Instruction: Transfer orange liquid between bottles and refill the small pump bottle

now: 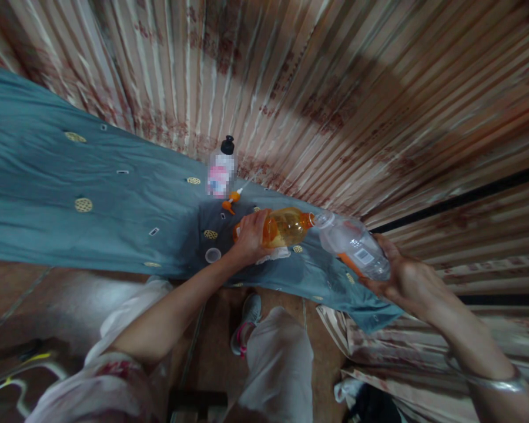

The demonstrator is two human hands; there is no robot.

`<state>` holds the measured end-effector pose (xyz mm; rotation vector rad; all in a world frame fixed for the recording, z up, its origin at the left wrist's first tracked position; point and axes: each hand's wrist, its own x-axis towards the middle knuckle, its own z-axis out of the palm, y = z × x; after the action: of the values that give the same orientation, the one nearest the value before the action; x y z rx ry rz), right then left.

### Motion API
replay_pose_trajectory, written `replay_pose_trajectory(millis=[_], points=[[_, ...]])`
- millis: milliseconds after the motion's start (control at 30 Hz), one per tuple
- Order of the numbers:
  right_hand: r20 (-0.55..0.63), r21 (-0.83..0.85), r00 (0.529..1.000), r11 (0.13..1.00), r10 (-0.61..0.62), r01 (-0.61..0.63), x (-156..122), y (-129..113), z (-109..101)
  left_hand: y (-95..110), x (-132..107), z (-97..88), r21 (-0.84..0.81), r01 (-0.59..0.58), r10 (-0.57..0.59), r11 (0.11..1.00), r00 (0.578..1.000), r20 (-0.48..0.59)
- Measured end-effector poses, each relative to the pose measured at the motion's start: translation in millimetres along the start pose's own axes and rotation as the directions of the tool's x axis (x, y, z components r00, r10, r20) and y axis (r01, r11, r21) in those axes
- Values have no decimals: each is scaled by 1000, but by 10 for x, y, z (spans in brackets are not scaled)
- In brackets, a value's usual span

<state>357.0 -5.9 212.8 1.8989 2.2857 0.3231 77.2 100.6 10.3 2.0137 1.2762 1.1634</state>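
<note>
My left hand [252, 238] is wrapped round an orange see-through bottle [291, 227], which lies nearly level with its neck to the right. In my right hand [399, 273] is a clear plastic bottle [350, 238] with an orange label and a barcode. The two mouths meet or nearly meet; I cannot tell whether they touch. Behind my left hand lies an orange pump top [231, 201] with a thin clear tube. A round clear cap [213, 255] rests nearer the front edge. Something white and crumpled [275, 254] lies beneath the orange bottle.
A clear bottle with a black pump [221, 167] stands at the back of the teal cloth surface [39, 170]. Pleated floral curtains [255, 76] hang behind and to the right. A dark bar [467, 197] crosses the right side. Below are my legs and the tiled floor [22, 305].
</note>
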Motion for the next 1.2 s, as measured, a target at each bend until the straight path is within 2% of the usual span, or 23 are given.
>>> replay_pose_trajectory(millis=[333, 533, 733, 933, 1200], points=[[-15, -21, 999, 999, -31, 30, -2, -16, -17, -25, -10, 18, 8, -17, 17, 1000, 1000, -19], [18, -8, 1000, 1000, -10, 10, -4, -21, -28, 9, 3, -9, 9, -3, 3, 1000, 1000, 6], [-21, -42, 999, 999, -27, 26, -10, 18, 13, -16, -5, 8, -9, -6, 6, 1000, 1000, 0], [-14, -82, 1000, 997, 11, -12, -8, 9, 34, -38, -8, 13, -10, -7, 7, 1000, 1000, 1], [39, -53, 998, 997, 50, -48, -5, -45, -40, 3, -6, -20, -24, 2, -1, 1000, 1000, 12]])
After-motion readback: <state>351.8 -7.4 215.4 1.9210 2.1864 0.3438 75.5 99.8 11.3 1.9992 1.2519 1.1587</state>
